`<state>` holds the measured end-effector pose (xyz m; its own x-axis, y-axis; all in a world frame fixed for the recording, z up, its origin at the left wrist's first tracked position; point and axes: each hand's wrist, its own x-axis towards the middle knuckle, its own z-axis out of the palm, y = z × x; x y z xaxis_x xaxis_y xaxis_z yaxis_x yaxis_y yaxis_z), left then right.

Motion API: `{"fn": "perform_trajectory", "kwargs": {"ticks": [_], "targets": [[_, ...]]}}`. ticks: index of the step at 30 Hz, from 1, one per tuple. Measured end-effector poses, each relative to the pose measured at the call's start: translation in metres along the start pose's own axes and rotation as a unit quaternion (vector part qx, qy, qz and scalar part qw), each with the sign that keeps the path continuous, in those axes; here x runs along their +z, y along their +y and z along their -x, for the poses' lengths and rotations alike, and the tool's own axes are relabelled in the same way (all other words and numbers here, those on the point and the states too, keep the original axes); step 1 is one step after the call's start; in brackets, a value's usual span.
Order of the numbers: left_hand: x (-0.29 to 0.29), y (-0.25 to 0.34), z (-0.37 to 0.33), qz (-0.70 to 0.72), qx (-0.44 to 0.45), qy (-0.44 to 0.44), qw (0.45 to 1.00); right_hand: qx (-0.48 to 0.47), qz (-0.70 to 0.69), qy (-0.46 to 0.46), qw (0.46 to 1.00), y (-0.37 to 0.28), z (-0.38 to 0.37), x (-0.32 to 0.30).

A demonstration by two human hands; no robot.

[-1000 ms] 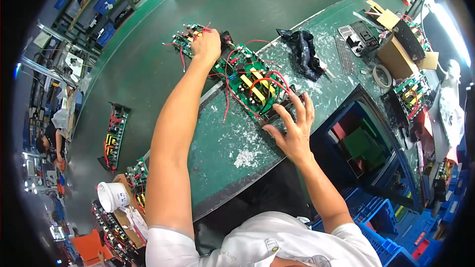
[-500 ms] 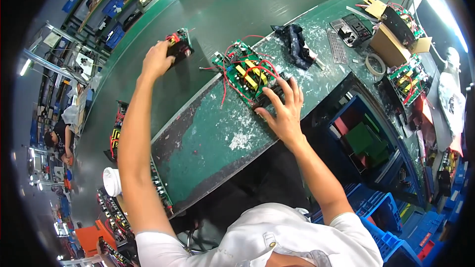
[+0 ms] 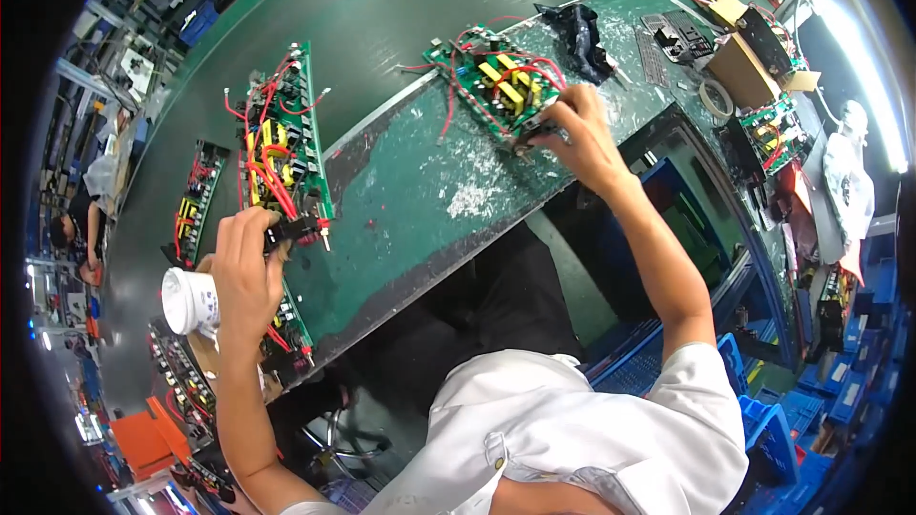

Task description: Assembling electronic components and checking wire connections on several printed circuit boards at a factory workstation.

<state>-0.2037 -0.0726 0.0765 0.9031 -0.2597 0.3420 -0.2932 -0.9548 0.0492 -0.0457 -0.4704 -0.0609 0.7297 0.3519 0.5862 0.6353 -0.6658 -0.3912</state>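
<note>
My left hand (image 3: 246, 272) is closed around the black end piece of a long green circuit board (image 3: 313, 148), with the thumb and fingers pinching it. Red wires and yellow-wrapped parts cover that board, which stretches away from me at the left of the bench. At the centre, a second circuit board (image 3: 501, 81) lies at the bench's middle, with red wires and yellow blocks on it. My right hand (image 3: 584, 138) grips this board's near right corner, where dark parts sit; the fingers partly hide what they hold.
A white tub (image 3: 189, 300) stands left of my left forearm, near another circuit board (image 3: 198, 195). A black crumpled bag (image 3: 577, 38) lies beyond the centre board. To the right are a tape roll (image 3: 716, 98) and a cardboard box (image 3: 744, 72). Blue crates (image 3: 763, 429) stand low at right.
My left hand has come nearer from the far left, bringing the long board with it. My right hand's spread fingers have closed on the centre board's corner. The view has shifted.
</note>
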Motion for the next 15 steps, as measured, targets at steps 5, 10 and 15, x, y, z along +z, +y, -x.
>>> {"fn": "perform_trajectory", "kwargs": {"ticks": [5, 10, 15], "targets": [[0.007, -0.001, 0.034, 0.017, 0.038, -0.012, 0.999, 0.038, 0.015, -0.058, 0.998, -0.008, 0.028, -0.035], [0.015, 0.008, 0.053, 0.052, 0.079, -0.015, 0.995, 0.036, 0.035, -0.06, 0.997, -0.007, 0.059, -0.05], [0.034, -0.002, 0.063, 0.015, 0.164, -0.012, 0.986, 0.059, 0.137, -0.098, 0.984, -0.038, 0.051, -0.069]]}}
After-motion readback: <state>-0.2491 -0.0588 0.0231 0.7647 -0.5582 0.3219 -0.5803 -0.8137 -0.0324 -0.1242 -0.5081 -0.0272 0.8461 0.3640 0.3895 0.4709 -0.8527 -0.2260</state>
